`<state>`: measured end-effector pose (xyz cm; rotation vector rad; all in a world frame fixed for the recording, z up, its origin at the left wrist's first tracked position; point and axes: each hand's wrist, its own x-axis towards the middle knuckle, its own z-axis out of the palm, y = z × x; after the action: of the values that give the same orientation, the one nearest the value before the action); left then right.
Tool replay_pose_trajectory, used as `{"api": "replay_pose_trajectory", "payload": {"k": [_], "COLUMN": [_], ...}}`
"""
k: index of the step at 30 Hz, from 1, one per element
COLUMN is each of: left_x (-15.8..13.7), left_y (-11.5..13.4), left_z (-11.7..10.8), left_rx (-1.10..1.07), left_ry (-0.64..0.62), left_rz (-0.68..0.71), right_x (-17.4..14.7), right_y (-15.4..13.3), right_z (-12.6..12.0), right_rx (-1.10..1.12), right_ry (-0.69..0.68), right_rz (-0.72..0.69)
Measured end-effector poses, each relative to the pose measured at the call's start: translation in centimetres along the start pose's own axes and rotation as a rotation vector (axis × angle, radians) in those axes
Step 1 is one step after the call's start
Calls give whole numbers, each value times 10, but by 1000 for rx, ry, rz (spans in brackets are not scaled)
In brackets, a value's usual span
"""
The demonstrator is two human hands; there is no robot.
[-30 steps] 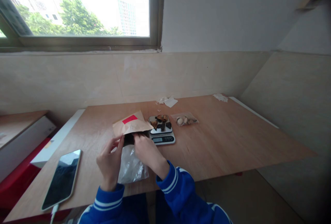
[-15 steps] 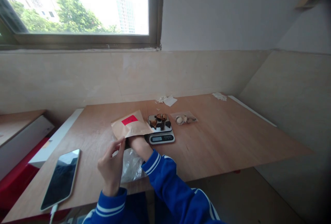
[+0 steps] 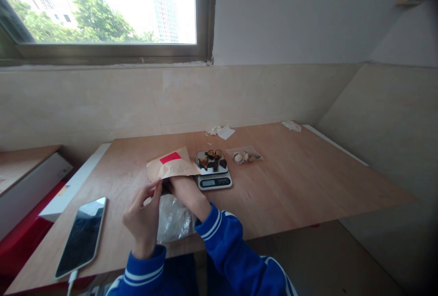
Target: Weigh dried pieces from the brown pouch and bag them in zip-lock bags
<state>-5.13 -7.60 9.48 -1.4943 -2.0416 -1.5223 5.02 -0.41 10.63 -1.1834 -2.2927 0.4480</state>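
Note:
A brown paper bag (image 3: pixel 162 169) with a red label lies tilted left of a small digital kitchen scale (image 3: pixel 215 183). My left hand (image 3: pixel 142 218) pinches the near edge of the bag's mouth between thumb and fingers. Inside that mouth is my right hand (image 3: pixel 185 191), its fingers hidden under the paper. Several brown and black dried pieces (image 3: pixel 214 155), perhaps dried mushrooms, rest on the scale's plate. Under my wrists a crumpled clear plastic bag (image 3: pixel 176 223) lies at the table's front edge.
Right of the scale lies a small clear pouch (image 3: pixel 244 155) with pale pieces. A phone (image 3: pixel 82 236) with a cable plugged in lies at the left. White scraps of paper (image 3: pixel 226 132) sit near the wall; another crumpled scrap (image 3: pixel 291 126) is farther right.
My right wrist has shifted slightly to the right and shows a little more outside the bag. My left hand has moved slightly left, still pinching the bag's edge.

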Motion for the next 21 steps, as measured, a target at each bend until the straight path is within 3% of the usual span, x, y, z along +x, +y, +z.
{"api": "replay_pose_trajectory", "payload": {"k": [5,14,21], "left_x": [5,-6,-5], "left_y": [3,6,5], "left_z": [1,5,7], "left_rx": [-11,-25,-1], "left_ry": [-7,-63,-45], "left_rz": [-14,-33,-6], "right_x": [-15,-3,-5], "right_y": [-4,26,19], "right_z": [-10,18,3], "right_rx": [4,10,-27], "right_ry": [-162,-57,-53], "right_rz": [124,59,68]}}
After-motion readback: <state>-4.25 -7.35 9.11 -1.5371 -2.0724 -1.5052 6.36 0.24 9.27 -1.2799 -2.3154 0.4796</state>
